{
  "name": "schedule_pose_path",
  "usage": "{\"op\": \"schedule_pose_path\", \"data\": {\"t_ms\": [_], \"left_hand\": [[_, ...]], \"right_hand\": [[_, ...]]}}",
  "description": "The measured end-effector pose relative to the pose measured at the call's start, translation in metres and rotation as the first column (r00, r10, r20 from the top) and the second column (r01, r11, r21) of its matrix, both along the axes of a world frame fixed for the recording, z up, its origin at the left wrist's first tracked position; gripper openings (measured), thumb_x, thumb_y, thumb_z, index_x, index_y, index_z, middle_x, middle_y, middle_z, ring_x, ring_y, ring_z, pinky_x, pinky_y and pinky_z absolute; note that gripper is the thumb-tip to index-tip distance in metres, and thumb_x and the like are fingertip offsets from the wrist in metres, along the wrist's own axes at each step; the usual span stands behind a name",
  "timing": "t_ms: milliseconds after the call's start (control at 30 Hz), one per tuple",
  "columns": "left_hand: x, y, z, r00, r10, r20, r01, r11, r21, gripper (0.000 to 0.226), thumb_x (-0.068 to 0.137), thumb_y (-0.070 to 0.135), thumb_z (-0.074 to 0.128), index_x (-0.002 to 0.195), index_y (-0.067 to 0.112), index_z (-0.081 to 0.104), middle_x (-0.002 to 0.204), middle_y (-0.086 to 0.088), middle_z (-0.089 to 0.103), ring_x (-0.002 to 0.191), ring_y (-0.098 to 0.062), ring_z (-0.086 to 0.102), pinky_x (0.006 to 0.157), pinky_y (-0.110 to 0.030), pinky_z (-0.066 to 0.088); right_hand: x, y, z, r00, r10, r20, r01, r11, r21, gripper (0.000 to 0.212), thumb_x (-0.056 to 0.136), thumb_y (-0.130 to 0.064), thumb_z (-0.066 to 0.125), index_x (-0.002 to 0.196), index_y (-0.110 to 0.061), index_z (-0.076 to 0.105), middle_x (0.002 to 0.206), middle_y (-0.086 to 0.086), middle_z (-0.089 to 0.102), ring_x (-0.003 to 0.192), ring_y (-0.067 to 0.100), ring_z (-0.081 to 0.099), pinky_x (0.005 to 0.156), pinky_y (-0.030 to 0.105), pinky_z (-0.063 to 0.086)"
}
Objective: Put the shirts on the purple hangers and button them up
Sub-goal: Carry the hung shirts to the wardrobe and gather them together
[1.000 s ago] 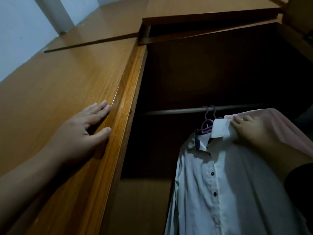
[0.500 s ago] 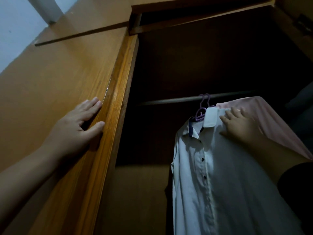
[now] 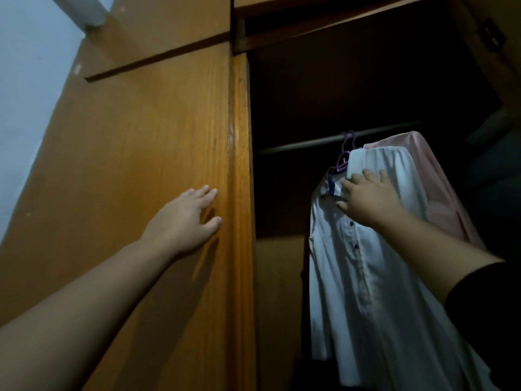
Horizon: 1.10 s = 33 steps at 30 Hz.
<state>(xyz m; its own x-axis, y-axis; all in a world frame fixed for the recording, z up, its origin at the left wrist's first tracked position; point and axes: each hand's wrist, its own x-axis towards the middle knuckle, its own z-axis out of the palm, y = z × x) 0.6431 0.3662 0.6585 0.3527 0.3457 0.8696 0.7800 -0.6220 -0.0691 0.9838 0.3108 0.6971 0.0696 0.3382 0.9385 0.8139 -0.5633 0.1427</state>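
Observation:
A white shirt (image 3: 363,277) with dark buttons hangs buttoned on a purple hanger (image 3: 342,158) from the metal rail (image 3: 304,143) inside the dark wardrobe. Behind it hangs a pink shirt (image 3: 428,176), its hanger mostly hidden. My right hand (image 3: 366,198) lies flat against the white shirt just below the collar, fingers spread. My left hand (image 3: 186,218) rests with straight fingers on the wooden wardrobe door (image 3: 141,165) near its edge.
The wardrobe door's thick wooden edge (image 3: 239,193) stands between my two hands. A hinge (image 3: 490,35) shows at the top right on the other door. A pale wall (image 3: 25,94) is at the left. Dark clothes (image 3: 490,153) hang at the far right.
My right hand slid from the white shirt's shoulder to its front below the collar. My view turned left and down; the left hand stays on the door.

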Motion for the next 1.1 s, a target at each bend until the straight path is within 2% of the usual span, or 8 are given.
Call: {"op": "schedule_pose_path", "data": {"t_ms": [233, 400, 567, 633, 833, 1100], "left_hand": [[-0.069, -0.046, -0.048, 0.994, 0.092, -0.054, -0.097, 0.992, -0.083, 0.064, 0.095, 0.048, 0.047, 0.151, 0.032, 0.019, 0.158, 0.009, 0.022, 0.144, -0.015, 0.023, 0.113, -0.035, 0.027], [-0.129, -0.064, -0.090, 0.969, 0.226, -0.101, -0.241, 0.954, -0.177, 0.065, 0.094, 0.050, 0.048, 0.151, 0.033, 0.021, 0.157, 0.008, 0.026, 0.141, -0.016, 0.031, 0.113, -0.036, 0.032], [-0.201, -0.075, -0.142, 0.915, 0.376, -0.149, -0.403, 0.872, -0.277, 0.064, 0.094, 0.051, 0.048, 0.150, 0.033, 0.024, 0.156, 0.008, 0.027, 0.139, -0.016, 0.035, 0.114, -0.034, 0.030], [-0.231, -0.083, -0.166, 0.882, 0.440, -0.171, -0.472, 0.822, -0.319, 0.063, 0.093, 0.051, 0.047, 0.150, 0.034, 0.026, 0.156, 0.009, 0.027, 0.136, -0.016, 0.039, 0.113, -0.032, 0.028], [-0.327, -0.127, -0.231, 0.726, 0.630, -0.275, -0.681, 0.604, -0.414, 0.060, 0.095, 0.050, 0.044, 0.150, 0.035, 0.025, 0.157, 0.010, 0.024, 0.141, -0.011, 0.027, 0.115, -0.028, 0.016], [-0.431, -0.242, -0.304, 0.492, 0.822, -0.288, -0.800, 0.297, -0.521, 0.060, 0.095, 0.051, 0.045, 0.150, 0.035, 0.026, 0.157, 0.012, 0.024, 0.141, -0.008, 0.026, 0.115, -0.027, 0.016]], "right_hand": [[-0.138, -0.032, -0.058, 0.953, 0.303, -0.011, -0.303, 0.952, -0.054, 0.062, 0.095, -0.053, 0.037, 0.148, -0.025, 0.024, 0.154, 0.005, 0.025, 0.144, 0.026, 0.015, 0.117, 0.047, 0.008], [-0.239, -0.040, -0.109, 0.867, 0.496, -0.048, -0.499, 0.859, -0.113, 0.060, 0.096, -0.052, 0.035, 0.149, -0.027, 0.019, 0.157, 0.002, 0.019, 0.146, 0.022, 0.010, 0.119, 0.045, 0.005], [-0.324, -0.013, -0.165, 0.779, 0.609, -0.146, -0.624, 0.735, -0.264, 0.062, 0.095, -0.056, 0.035, 0.149, -0.031, 0.018, 0.158, 0.001, 0.018, 0.146, 0.022, 0.010, 0.117, 0.045, 0.001], [-0.358, 0.000, -0.188, 0.728, 0.660, -0.184, -0.676, 0.647, -0.353, 0.062, 0.094, -0.057, 0.035, 0.149, -0.030, 0.019, 0.157, 0.001, 0.018, 0.146, 0.023, 0.011, 0.117, 0.046, 0.001], [-0.469, 0.013, -0.249, 0.509, 0.804, -0.308, -0.801, 0.311, -0.511, 0.061, 0.095, -0.054, 0.036, 0.148, -0.028, 0.023, 0.156, 0.002, 0.021, 0.144, 0.023, 0.014, 0.117, 0.046, 0.005], [-0.622, -0.025, -0.330, 0.164, 0.894, -0.418, -0.791, -0.134, -0.596, 0.061, 0.095, -0.052, 0.036, 0.148, -0.025, 0.024, 0.155, 0.002, 0.022, 0.143, 0.021, 0.015, 0.116, 0.044, 0.005]]}}
